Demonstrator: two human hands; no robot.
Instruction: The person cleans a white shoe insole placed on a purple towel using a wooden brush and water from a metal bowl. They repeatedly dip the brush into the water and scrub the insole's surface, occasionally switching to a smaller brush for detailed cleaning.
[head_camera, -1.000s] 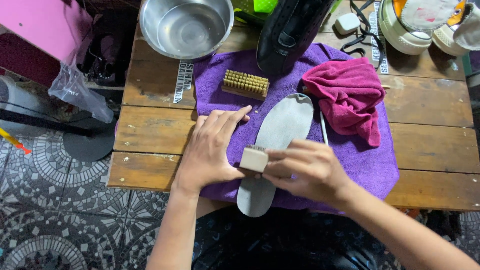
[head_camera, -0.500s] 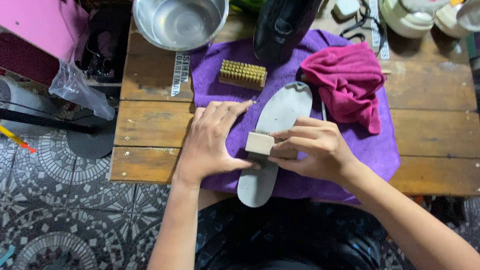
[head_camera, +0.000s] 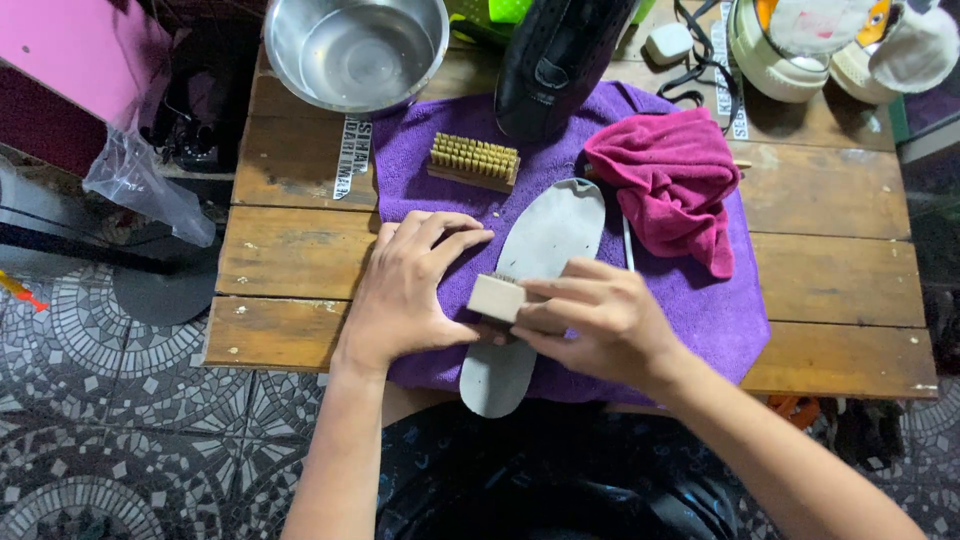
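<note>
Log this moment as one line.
right hand: brush on insole | left hand: pressing insole | under: purple towel

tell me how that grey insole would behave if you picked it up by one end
The grey insole looks thin and flat, so it would probably flex and droop. It seems light: the left hand rests beside it while the right hand works a small brush on it. It would hardly roll.
</note>
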